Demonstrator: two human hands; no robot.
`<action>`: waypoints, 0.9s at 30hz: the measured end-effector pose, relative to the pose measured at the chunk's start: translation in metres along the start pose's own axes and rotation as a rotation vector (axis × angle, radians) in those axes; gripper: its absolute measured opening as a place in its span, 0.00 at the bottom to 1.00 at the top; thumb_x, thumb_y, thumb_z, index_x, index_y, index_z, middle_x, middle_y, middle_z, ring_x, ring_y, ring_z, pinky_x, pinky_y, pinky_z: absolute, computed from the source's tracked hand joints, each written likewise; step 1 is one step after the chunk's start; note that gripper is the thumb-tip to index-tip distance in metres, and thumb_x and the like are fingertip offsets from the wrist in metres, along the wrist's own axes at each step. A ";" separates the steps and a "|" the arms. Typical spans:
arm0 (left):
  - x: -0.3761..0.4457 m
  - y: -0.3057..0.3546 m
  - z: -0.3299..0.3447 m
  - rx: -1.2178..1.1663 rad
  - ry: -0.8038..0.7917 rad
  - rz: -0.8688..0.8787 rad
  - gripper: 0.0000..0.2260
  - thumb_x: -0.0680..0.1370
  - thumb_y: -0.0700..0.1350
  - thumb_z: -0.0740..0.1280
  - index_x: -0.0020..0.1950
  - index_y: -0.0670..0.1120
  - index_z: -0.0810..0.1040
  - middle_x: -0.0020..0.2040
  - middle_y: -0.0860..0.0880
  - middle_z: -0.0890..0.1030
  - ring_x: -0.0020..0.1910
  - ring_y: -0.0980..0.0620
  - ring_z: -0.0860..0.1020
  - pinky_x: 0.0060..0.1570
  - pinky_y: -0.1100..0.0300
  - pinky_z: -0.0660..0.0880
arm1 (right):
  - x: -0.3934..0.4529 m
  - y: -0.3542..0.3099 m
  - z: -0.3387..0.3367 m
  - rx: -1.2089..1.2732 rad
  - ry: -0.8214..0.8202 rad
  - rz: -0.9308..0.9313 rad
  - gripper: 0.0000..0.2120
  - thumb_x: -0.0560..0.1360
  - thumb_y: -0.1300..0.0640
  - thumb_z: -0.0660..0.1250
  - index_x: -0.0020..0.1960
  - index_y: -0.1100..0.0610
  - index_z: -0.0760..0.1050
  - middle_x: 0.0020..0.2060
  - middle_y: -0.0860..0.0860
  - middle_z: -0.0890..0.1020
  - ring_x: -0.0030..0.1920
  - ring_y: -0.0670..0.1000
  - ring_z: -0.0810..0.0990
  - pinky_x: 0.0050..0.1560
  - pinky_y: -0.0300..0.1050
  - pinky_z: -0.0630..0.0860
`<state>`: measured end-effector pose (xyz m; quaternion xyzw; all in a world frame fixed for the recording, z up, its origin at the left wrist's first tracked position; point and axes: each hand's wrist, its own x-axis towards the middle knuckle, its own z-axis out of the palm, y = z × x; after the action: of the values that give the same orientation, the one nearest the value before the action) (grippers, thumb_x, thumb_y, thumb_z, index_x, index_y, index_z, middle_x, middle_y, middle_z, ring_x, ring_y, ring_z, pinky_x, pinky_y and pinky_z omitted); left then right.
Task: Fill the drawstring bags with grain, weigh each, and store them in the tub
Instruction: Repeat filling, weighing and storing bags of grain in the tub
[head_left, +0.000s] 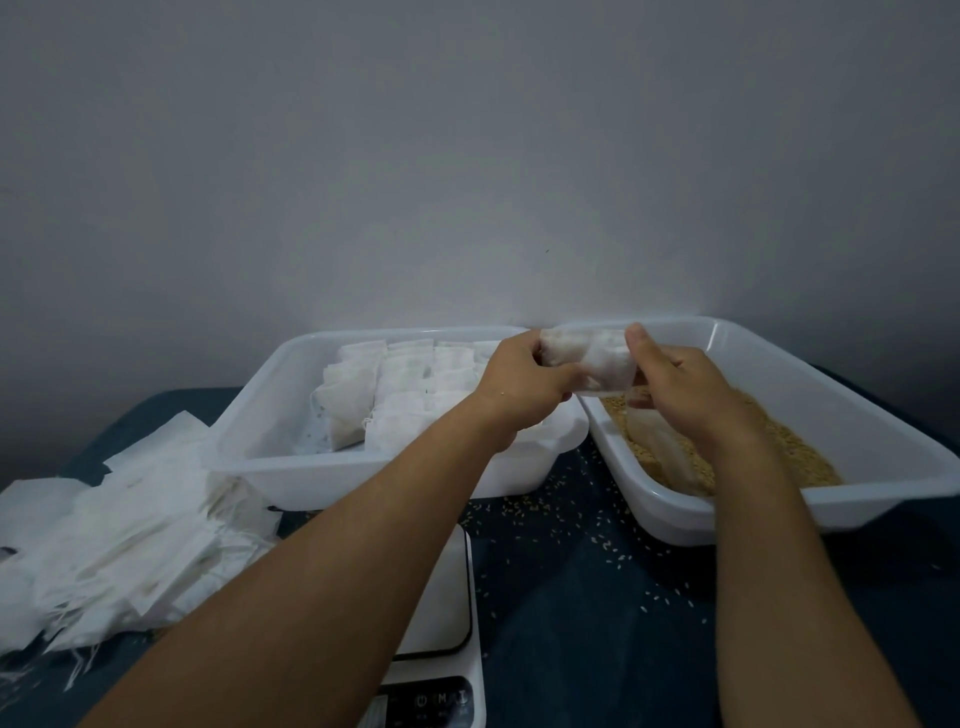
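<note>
- My left hand and right hand each pinch an end of the white mesh drawstring bag, probably cinching it.
- I hold it above the translucent grain tray's left rim so spills land inside.

A small white drawstring bag, bulging and lying sideways, is held up in the air above the near-left corner of the grain tub, gripped at each end. That tub is white plastic, tilted, with golden-brown grain heaped across its floor. Just left of it, touching rim to rim, stands the storage tub, holding rows of filled white bags. Left of the storage tub lies a loose pile of flat empty bags. In front of it sits a white scale.
</note>
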<state>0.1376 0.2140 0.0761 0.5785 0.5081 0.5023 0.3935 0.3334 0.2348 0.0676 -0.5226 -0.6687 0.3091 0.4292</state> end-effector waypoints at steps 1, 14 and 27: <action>0.000 0.000 0.000 0.003 0.000 0.002 0.08 0.75 0.40 0.76 0.52 0.50 0.83 0.50 0.44 0.86 0.50 0.44 0.86 0.52 0.45 0.84 | 0.000 0.001 0.001 -0.034 0.013 0.003 0.33 0.74 0.21 0.55 0.47 0.44 0.87 0.43 0.46 0.88 0.47 0.51 0.87 0.55 0.59 0.82; -0.002 0.000 0.004 -0.047 -0.002 0.007 0.07 0.77 0.38 0.74 0.53 0.47 0.83 0.51 0.43 0.86 0.47 0.48 0.84 0.53 0.47 0.84 | 0.001 0.000 -0.001 -0.024 0.039 0.002 0.32 0.76 0.23 0.55 0.47 0.45 0.87 0.45 0.47 0.88 0.49 0.51 0.87 0.57 0.60 0.82; -0.003 -0.003 0.006 -0.094 -0.005 0.008 0.07 0.76 0.38 0.75 0.49 0.50 0.82 0.43 0.51 0.85 0.42 0.53 0.83 0.50 0.55 0.85 | 0.000 -0.001 -0.001 -0.160 0.135 -0.006 0.35 0.80 0.27 0.54 0.40 0.55 0.84 0.39 0.54 0.86 0.44 0.56 0.85 0.45 0.51 0.79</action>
<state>0.1429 0.2120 0.0718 0.5626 0.4806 0.5257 0.4196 0.3335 0.2343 0.0691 -0.5728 -0.6624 0.2175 0.4311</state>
